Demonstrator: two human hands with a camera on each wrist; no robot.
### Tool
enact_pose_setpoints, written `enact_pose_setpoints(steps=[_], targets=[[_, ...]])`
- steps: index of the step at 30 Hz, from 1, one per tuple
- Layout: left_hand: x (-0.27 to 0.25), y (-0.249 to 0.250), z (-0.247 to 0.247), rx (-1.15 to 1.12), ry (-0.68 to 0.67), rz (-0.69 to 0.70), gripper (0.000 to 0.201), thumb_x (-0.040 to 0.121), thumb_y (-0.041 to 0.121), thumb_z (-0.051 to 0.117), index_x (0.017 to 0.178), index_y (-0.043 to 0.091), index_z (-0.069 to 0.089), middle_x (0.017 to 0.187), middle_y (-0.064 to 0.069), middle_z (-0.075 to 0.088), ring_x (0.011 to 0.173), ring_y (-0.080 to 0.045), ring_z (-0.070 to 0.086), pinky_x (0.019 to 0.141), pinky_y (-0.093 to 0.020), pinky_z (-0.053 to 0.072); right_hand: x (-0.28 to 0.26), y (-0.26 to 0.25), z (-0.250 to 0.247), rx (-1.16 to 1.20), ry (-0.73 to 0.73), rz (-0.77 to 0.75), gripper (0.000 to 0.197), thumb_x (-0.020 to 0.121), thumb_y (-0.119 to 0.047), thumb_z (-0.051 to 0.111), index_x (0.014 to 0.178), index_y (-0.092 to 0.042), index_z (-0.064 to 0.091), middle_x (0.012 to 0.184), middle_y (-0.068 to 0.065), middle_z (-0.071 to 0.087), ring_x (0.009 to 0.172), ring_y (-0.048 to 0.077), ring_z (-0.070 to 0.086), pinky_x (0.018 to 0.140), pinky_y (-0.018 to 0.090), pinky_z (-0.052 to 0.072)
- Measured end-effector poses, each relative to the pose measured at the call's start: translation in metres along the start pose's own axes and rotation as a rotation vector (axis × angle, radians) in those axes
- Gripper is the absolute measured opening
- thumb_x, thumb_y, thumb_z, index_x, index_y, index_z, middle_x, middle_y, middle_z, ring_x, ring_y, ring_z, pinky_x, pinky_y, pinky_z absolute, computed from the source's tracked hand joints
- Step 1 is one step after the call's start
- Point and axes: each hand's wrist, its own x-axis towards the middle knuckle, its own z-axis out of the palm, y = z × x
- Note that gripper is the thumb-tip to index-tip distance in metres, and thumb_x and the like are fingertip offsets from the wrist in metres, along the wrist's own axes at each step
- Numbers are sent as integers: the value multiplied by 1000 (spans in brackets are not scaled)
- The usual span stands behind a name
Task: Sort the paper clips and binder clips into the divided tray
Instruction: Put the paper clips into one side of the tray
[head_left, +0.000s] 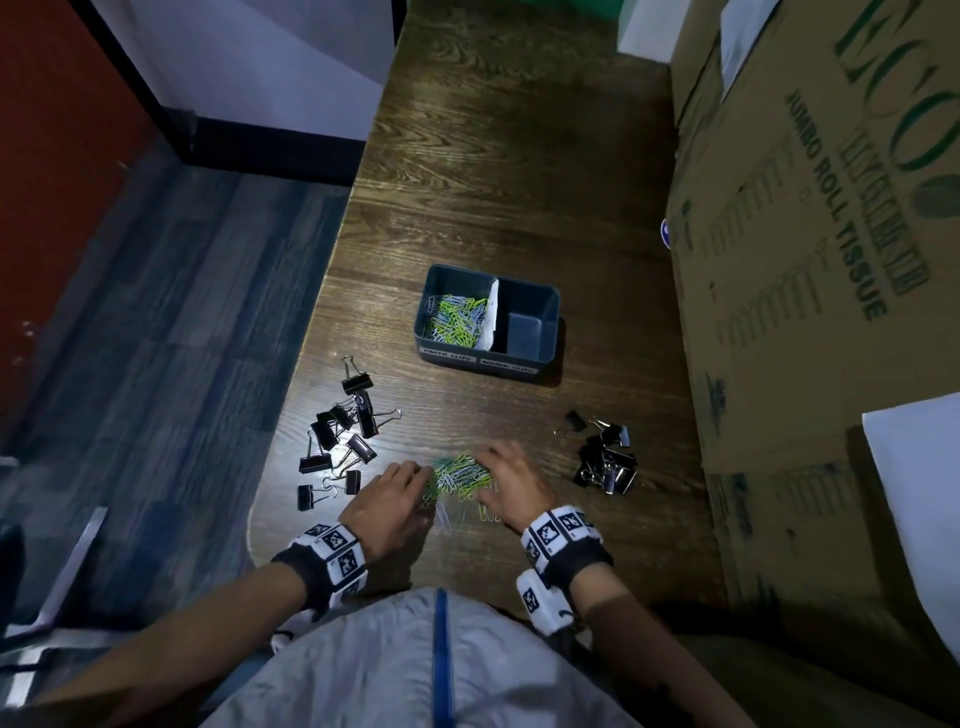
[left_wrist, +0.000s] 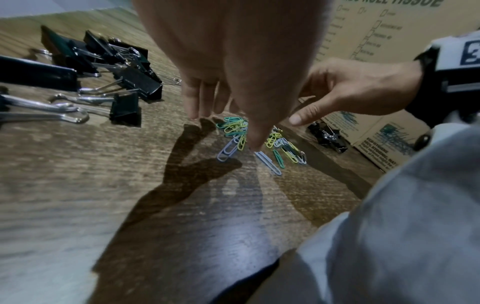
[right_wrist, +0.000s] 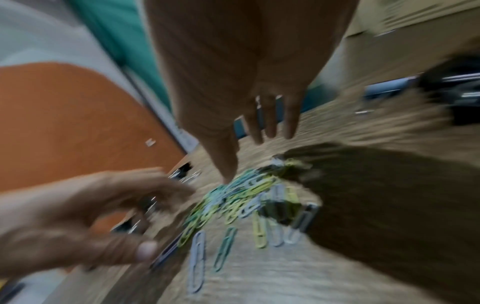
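A pile of coloured paper clips (head_left: 460, 475) (left_wrist: 235, 128) (right_wrist: 233, 200) lies on the wooden table between my two hands. My left hand (head_left: 397, 491) (left_wrist: 221, 115) reaches down at the pile's left side with straight fingers, holding nothing. On the pile's right side my right hand (head_left: 506, 480) (right_wrist: 249, 152) spreads its fingers over the clips, also empty. The dark divided tray (head_left: 548, 304) stands beyond, with paper clips (head_left: 454, 319) in its left compartment; the right compartment holds no clips. Black binder clips lie in a left group (head_left: 340, 434) (left_wrist: 122, 70) and a right group (head_left: 605, 460) (left_wrist: 328, 136).
Large cardboard boxes (head_left: 810, 270) line the table's right side. The table's left edge (head_left: 311, 332) drops to a grey floor (head_left: 171, 353). A few stray paper clips (head_left: 467, 514) lie close to my body. The right wrist view is motion-blurred.
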Motion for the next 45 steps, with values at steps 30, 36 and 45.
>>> enact_pose_setpoints(steps=[30, 36, 45], targets=[[27, 13, -8, 8, -152, -156, 121, 63, 54, 80, 149, 25, -1, 133, -11, 29, 110, -26, 48, 82, -38, 52, -6, -8, 7, -195, -103, 157, 120, 60, -46, 90, 153, -24, 18, 156, 12, 20, 136, 34, 29, 109, 49, 38], [40, 31, -5, 28, -172, -68, 76, 87, 31, 67, 145, 18, 20, 138, -13, 27, 112, -29, 50, 83, -41, 54, -14, -15, 20, -50, 40, 95, 76, 67, -26, 88, 133, -20, 53, 134, 10, 46, 120, 32, 47, 94, 48, 49], [35, 26, -20, -107, -74, -72, 42, 86, 5, 58, 127, 15, 53, 122, -7, 52, 95, -26, 61, 76, -26, 42, -12, -7, 12, 20, 56, 94, 27, 76, -2, 73, 95, -21, 66, 123, -2, 59, 109, 25, 61, 88, 36, 53]])
